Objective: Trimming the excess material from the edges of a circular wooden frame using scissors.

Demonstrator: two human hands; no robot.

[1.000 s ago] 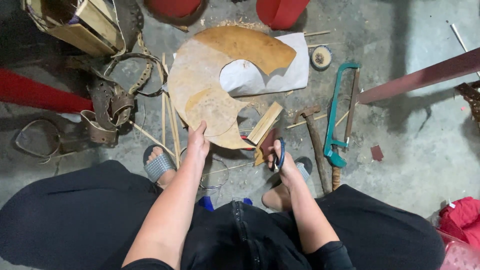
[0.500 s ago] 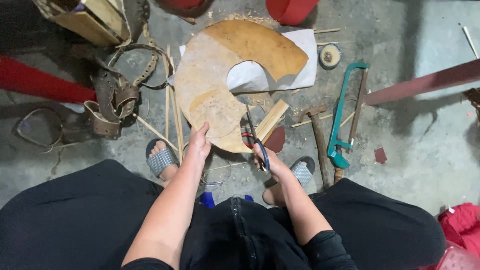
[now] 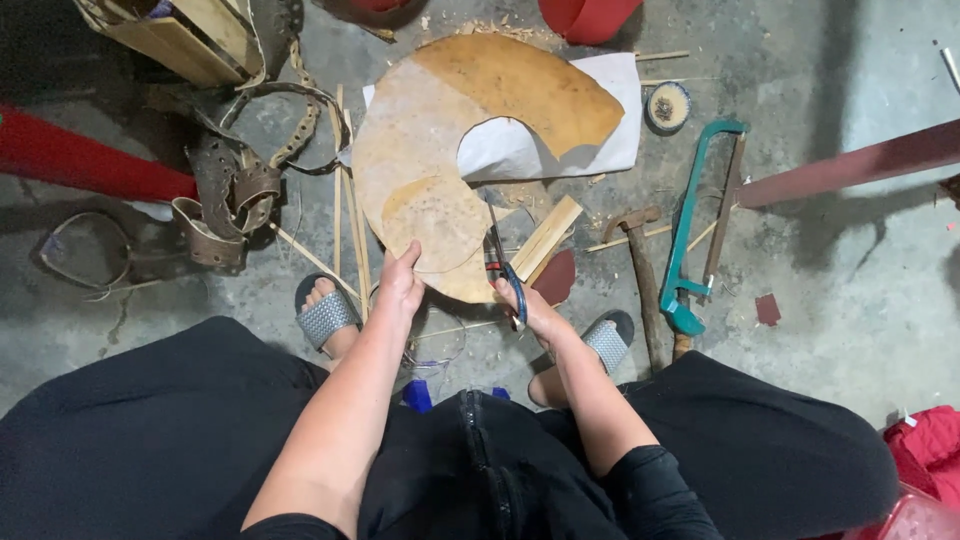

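A large tan hide sheet (image 3: 470, 110), cut into a curved crescent, lies on the concrete floor in front of me. My left hand (image 3: 400, 285) grips its near edge beside a round lobe (image 3: 435, 220). My right hand (image 3: 530, 310) holds scissors (image 3: 503, 265) with blue and red handles, the blades pointing away from me into the sheet's near edge. A white paper sheet (image 3: 540, 140) lies under the hide.
A hammer (image 3: 640, 265) and a teal hacksaw (image 3: 695, 225) lie to the right. Leather straps (image 3: 235, 185) and thin wooden sticks (image 3: 345, 200) lie to the left. A wood block (image 3: 545, 238), a round tin (image 3: 668, 106) and red stool legs (image 3: 590, 15) are nearby. My sandalled feet rest below.
My right hand has brought the scissors leftward to the hide's near edge, blades now pointing into it. The left hand stays on the hide.
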